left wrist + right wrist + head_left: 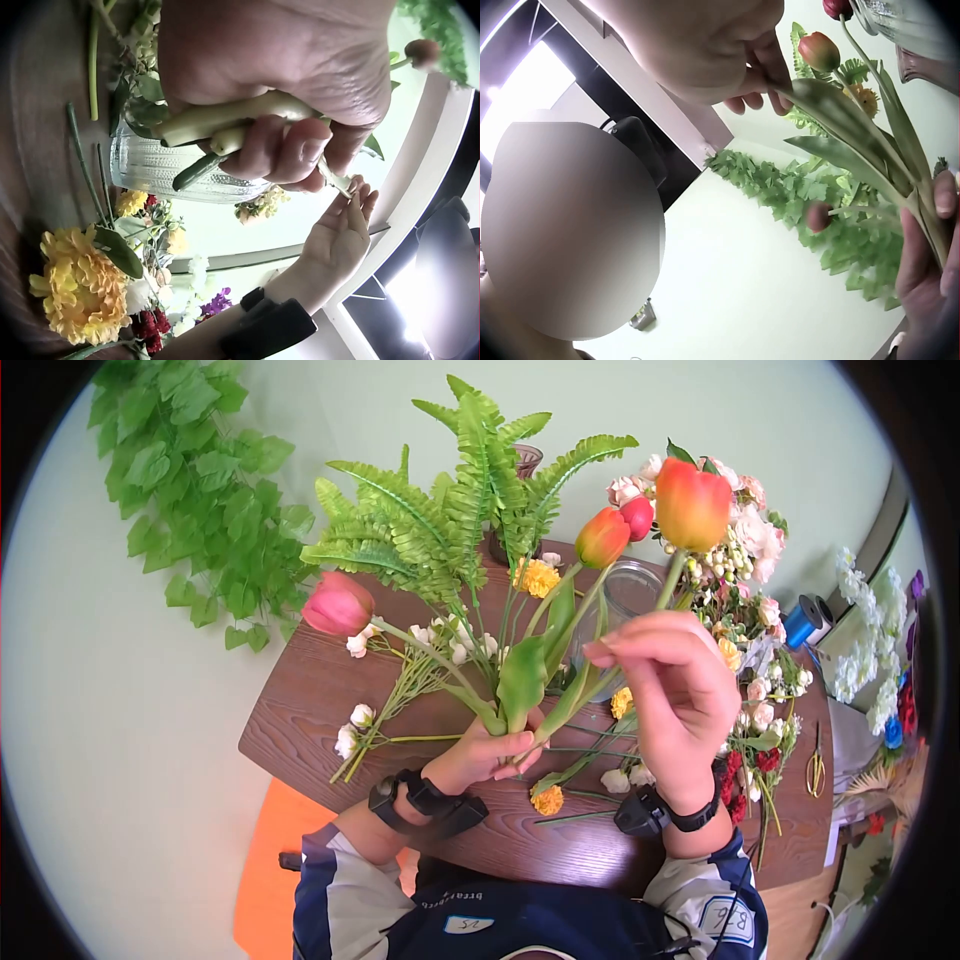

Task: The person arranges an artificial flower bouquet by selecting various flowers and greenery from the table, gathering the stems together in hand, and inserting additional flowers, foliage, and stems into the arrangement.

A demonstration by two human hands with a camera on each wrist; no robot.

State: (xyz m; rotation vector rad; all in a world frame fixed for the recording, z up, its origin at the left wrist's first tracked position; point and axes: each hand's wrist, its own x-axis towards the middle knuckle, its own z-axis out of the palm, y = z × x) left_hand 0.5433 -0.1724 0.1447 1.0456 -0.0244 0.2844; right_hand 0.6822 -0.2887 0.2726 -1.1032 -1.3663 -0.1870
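Splayed orange, red and pink tulips (604,540) are gripped by the stems (206,122) in the left hand (492,752). One leaf tip (804,94) is pinched by the right hand (687,698).

Likely a flower-arranging workroom — loose blooms (547,800), a glass vase (146,161) and scissors (816,772) on a wooden table (285,725).

Across my remote link I see a navy top (520,922), pale-grey sleeves (355,895) with navy panels, black wrist straps (697,819), and a blue-edged white chest label (469,925) at six o'clock.
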